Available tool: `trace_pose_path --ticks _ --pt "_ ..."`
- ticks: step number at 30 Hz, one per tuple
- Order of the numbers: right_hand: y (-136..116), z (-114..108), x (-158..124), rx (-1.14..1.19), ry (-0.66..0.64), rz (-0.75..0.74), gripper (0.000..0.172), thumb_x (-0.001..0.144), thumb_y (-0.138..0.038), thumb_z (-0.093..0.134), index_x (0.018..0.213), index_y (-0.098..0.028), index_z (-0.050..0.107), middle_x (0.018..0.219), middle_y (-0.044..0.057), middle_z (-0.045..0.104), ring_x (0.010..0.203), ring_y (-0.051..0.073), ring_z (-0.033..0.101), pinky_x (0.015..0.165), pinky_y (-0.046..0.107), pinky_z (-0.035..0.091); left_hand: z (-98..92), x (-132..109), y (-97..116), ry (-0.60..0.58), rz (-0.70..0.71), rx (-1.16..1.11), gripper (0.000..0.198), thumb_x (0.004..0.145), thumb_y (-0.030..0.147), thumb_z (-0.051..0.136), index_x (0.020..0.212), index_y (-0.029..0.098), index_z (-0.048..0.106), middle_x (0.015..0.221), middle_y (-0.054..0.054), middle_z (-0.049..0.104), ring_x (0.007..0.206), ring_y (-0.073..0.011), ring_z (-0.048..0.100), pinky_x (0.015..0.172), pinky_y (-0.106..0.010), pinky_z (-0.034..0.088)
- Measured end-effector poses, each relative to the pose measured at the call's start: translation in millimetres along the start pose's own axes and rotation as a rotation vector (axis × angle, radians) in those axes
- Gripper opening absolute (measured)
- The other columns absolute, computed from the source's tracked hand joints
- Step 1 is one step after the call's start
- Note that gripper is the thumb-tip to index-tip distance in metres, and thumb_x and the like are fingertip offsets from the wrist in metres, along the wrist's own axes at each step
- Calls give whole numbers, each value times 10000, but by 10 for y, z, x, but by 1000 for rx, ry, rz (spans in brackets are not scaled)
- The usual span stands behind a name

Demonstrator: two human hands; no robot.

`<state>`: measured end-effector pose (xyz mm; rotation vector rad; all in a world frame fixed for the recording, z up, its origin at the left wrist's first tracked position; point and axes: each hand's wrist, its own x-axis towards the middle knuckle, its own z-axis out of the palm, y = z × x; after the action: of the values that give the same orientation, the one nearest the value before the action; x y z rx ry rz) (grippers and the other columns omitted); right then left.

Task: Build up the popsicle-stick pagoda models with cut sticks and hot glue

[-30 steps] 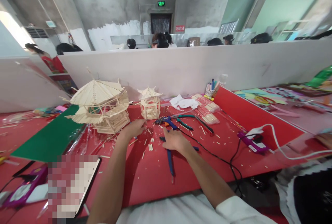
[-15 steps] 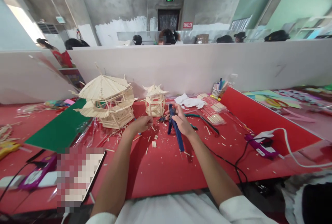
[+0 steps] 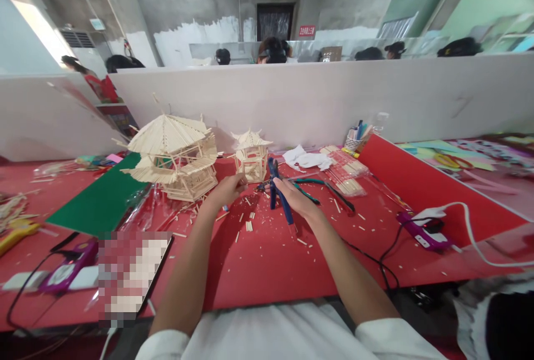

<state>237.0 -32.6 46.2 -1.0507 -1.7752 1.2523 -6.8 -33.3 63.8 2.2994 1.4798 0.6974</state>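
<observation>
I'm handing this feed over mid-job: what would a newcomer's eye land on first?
Probably the large stick-built pavilion, standing at the back left of the red table, with a smaller pavilion to its right. Next, the blue-handled tool in the right hand, near the middle of the view, while the left hand is close to the smaller pavilion.

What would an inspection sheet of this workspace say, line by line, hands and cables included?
Surface: red tabletop, littered with stick scraps.
Job's things: blue-handled tool, in hand; small stick pavilion and large stick pavilion, both upright.
Clutter: crumpled white material, bagged sticks.
Left hand: fingers curled, near the small stick pavilion; grip unclear.
Right hand: holding the blue-handled tool.
Cables: black cable on the tabletop; white cable at the right.
Surroundings: white partition, people's heads beyond.
</observation>
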Motion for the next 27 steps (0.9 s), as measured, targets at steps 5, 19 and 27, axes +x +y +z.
trace_pose_path --ticks 5,19,27 --pt "78 156 51 -21 37 -23 475 1004 -536 257 1020 -177 569 1077 104 679 1042 206 631 970 339 476 14 61 -44 108 -24 -164 161 846 293 556 899 150 607 840 -56 683 759 -162 600 747 -274 472" --pt "211 406 235 -184 144 -122 457 1003 -575 275 1058 -210 545 820 26 640 703 159 643 680 246 505 77 133 151 249 -21 -405 385 901 517 491 795 157 578 724 -34 643 692 -153 582 705 -270 488" --pt "162 399 148 -212 148 -279 426 1018 -507 325 1116 -208 613 792 28 656 710 175 637 678 264 493 118 150 142 334 35 -396 307 903 435 494 779 166 573 698 -18 608 670 -148 541 685 -265 438"
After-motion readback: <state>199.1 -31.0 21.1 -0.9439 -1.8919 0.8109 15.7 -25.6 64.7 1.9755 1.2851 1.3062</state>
